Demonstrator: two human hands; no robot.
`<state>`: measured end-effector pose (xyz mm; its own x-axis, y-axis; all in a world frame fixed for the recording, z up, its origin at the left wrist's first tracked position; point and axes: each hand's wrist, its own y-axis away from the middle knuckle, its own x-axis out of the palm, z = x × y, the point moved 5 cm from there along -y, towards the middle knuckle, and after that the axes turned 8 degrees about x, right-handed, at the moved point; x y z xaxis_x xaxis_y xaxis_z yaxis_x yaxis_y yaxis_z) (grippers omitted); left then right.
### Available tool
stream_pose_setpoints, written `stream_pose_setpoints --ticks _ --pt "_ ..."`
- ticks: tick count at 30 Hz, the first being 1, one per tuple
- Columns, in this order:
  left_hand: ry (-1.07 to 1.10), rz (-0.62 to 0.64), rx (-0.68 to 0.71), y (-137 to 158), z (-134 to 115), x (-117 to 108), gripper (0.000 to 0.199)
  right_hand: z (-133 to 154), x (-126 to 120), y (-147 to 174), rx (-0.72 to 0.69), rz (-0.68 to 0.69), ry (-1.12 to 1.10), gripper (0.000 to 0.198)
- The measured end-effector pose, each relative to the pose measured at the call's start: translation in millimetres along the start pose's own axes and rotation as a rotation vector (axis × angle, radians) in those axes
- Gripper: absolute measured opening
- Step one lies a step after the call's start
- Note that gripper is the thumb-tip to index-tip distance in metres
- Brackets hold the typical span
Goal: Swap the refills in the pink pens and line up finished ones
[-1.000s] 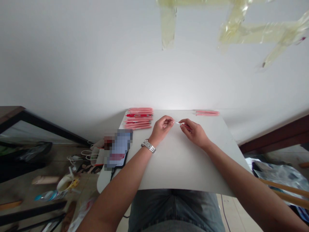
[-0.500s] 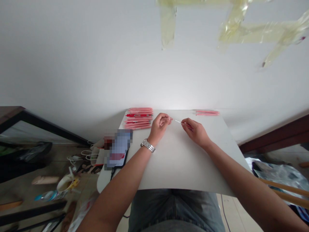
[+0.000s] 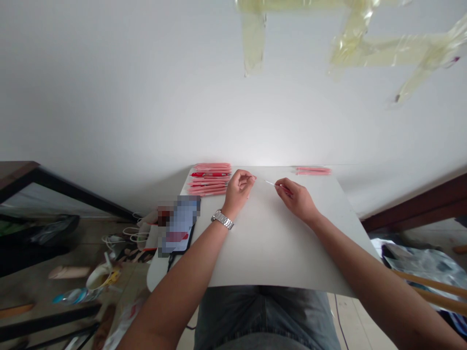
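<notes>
Over the white table (image 3: 277,248), my left hand (image 3: 238,189) is closed in a pinch at a small reddish piece (image 3: 254,178), too small to make out fully. My right hand (image 3: 297,198) grips a red pen (image 3: 286,190), mostly hidden in the fingers. From it a thin white refill (image 3: 269,183) points left toward my left hand, with a gap between them. Beside my left hand lies a stack of pink and red pens (image 3: 209,179), several with pale sleeves. Beyond my right hand is a smaller group of pink pens (image 3: 314,171).
A phone (image 3: 181,226) with a blurred screen lies at the table's left edge, a cable below it. The wall (image 3: 146,87) rises right behind the table. On the floor at left are a bottle (image 3: 75,295) and a cup (image 3: 98,277); plastic bags (image 3: 426,262) lie at right.
My left hand has drawn slightly left with the small reddish piece, widening the gap to the refill. My right hand has hardly moved and still grips the pen.
</notes>
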<state>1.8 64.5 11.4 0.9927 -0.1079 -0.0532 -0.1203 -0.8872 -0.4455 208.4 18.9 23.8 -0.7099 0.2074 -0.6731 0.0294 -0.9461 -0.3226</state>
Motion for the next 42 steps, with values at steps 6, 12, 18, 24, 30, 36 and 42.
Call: stream_pose_setpoints --ticks 6,12,18,24,30,36,42 --pt "-0.38 0.007 0.131 -2.6 -3.6 -12.3 0.008 -1.4 -0.4 0.2 0.003 0.0 0.002 0.024" --pt "-0.658 0.05 0.149 -2.5 -6.3 -18.3 0.014 -0.6 -0.9 0.2 0.0 -0.006 0.003 0.024" --pt "-0.808 0.094 0.184 -3.0 -5.2 -22.9 0.014 -0.5 -0.7 0.0 0.014 -0.004 -0.001 0.022" --pt "-0.808 0.13 0.173 -2.5 0.5 -24.2 0.017 -1.6 0.5 0.3 0.012 0.002 -0.002 0.022" --pt "-0.824 0.145 0.176 -3.0 5.2 -23.5 0.017 -2.0 1.3 0.2 0.014 0.004 -0.001 0.021" --pt "-0.816 0.157 0.14 -4.0 6.9 -23.2 0.015 -2.4 2.0 0.2 0.008 0.003 -0.008 0.023" --pt "-0.794 0.152 0.121 -4.6 6.7 -23.2 0.015 -2.6 2.3 0.2 0.018 0.001 -0.013 0.022"
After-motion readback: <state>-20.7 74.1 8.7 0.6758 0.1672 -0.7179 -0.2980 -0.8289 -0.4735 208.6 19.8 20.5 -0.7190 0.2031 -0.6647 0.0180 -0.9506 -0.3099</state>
